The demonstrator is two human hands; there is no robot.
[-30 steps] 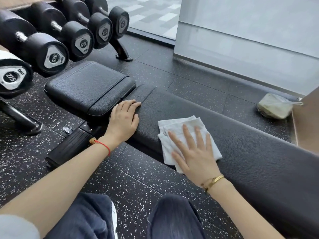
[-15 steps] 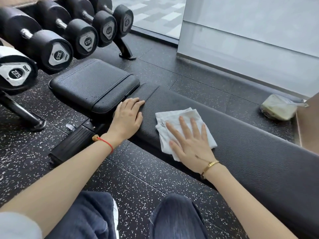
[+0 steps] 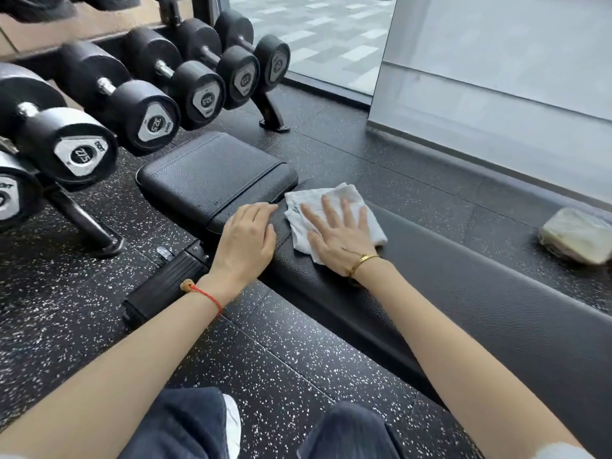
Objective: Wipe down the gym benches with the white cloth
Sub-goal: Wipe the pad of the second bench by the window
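Benches first: one long black padded bench (image 3: pixel 463 293) runs from the middle of the view off to the right, and the white cloth (image 3: pixel 334 207) lies on its left end, close to the gap beside the square seat pad (image 3: pixel 212 173).

Nearest the camera are the person's knees in dark trousers (image 3: pixel 185 422) and a sliver of white shoe (image 3: pixel 231 422), over black rubber flooring (image 3: pixel 298 352) flecked with white. Both bare forearms reach forward from there.

The left hand (image 3: pixel 246 240), with a red string bracelet (image 3: pixel 205 294) at the wrist, rests palm down with loosely curled fingers on the near corner of the bench, its fingertips touching the edge of the seat pad; it grips nothing. The right hand (image 3: pixel 341 236), wearing a gold bangle (image 3: pixel 362 262), lies flat with its fingers spread, pressing the cloth onto the padding rather than clutching it. The cloth is folded and rumpled, showing past the fingertips and at both sides of the palm.

Beyond the seat pad, a rack of black dumbbells (image 3: pixel 149 117) slants along the left. Farther right, a pale bundle in clear plastic (image 3: pixel 578 238) sits on the floor behind the bench, near a frosted glass wall (image 3: pixel 496 71).
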